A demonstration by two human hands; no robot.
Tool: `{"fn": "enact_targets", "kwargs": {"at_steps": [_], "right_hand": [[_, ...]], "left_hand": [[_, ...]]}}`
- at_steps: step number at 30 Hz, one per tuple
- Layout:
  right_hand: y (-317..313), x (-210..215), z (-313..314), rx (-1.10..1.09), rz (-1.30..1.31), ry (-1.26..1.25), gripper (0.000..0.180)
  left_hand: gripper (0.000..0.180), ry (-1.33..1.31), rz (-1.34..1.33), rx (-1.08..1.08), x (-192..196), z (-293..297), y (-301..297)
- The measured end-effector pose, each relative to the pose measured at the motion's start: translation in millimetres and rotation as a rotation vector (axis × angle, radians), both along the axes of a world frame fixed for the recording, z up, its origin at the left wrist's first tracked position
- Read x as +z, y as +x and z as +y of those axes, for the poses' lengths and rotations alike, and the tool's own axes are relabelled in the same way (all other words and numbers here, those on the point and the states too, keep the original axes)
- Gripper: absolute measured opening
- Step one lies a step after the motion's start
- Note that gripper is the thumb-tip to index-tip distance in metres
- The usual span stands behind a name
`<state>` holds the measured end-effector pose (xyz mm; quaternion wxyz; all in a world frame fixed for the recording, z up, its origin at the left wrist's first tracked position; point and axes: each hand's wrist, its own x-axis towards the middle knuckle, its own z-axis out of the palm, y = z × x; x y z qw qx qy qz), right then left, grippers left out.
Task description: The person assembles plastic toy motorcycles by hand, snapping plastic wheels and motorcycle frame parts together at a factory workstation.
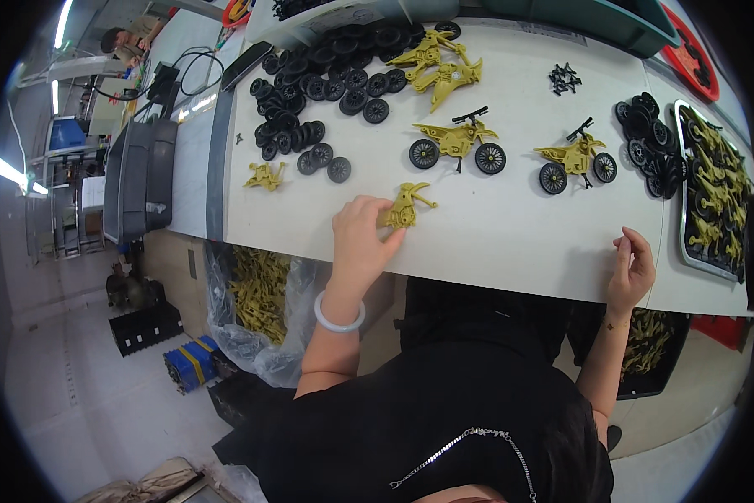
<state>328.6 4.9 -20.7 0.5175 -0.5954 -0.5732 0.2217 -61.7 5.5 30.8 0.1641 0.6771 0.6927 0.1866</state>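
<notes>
My left hand (362,233), with a pale bangle at the wrist, pinches a yellow plastic toy motorcycle body (405,206) near the table's front edge. This body has no wheels on it. My right hand (632,267) is at the front edge on the right, its fingers loosely bent and nothing visible in them. Beyond the held body stands a toy motorcycle (456,144) with black wheels and handlebar. A second toy motorcycle (574,161) of the same look stands to its right. A small yellow part (264,176) lies left of my left hand.
Black toy wheels (356,80) are heaped at the far left, more wheels (649,142) at the right. Yellow bodies (444,67) and small black parts (564,79) lie farther back. A tray (685,226) of toy motorcycles stands right. Below hangs a bag of yellow parts (261,293).
</notes>
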Motion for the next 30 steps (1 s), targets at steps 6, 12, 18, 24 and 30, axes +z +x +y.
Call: {"fn": "enact_targets", "kwargs": {"at_steps": [6,12,18,24,30], "right_hand": [[-3,3,3,0.006,0.023,-0.02,0.014],[-5,7,3,-0.006,0.024,-0.044,0.014],[-3,5,3,0.001,0.033,-0.056,0.015],[-7,9,5,0.011,0.025,-0.045,0.015],[-5,7,6,0.021,-0.001,-0.038,0.015]], "left_hand": [[0.039,-0.132,0.073,-0.151,11,15,-6],[0.037,0.095,-0.079,-0.359,39,70,1],[0.036,0.1,-0.103,-0.52,16,127,23],[0.036,-0.044,-0.088,-0.545,11,133,32],[0.034,-0.034,-0.103,-0.509,10,125,36]]}}
